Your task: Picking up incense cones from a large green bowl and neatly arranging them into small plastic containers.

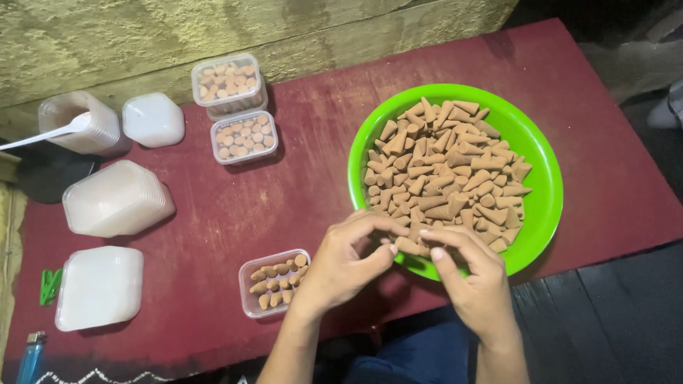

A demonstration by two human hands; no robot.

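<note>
I am at a dark red table (pixel 306 185). The biggest thing on it is a round green bowl (pixel 542 186), on the right side. It is heaped with little brown cones (pixel 448 163).

Next come the stacks of empty see-through tubs on the left: one stack lying on its side (pixel 117 199), one stack standing near the wall (pixel 75 122) with a white spoon (pixel 43 135) poking out, and a stack of flat lids (pixel 98 288) near the front edge. One more lid (pixel 153 119) lies by itself.

Then the small tubs. Two full tubs sit by the wall, the far one (pixel 229 82) and the near one (pixel 244 136), packed with cones standing up. One open tub (pixel 274 281) is just beside my left wrist, partly filled with cones lying down.

My left hand (pixel 348 263) and right hand (pixel 473 274) meet at the near rim of the bowl. Both pinch one cone (pixel 409 247) between their fingertips.

A green clip (pixel 50 286) and a blue lighter (pixel 30 355) lie at the far left.
</note>
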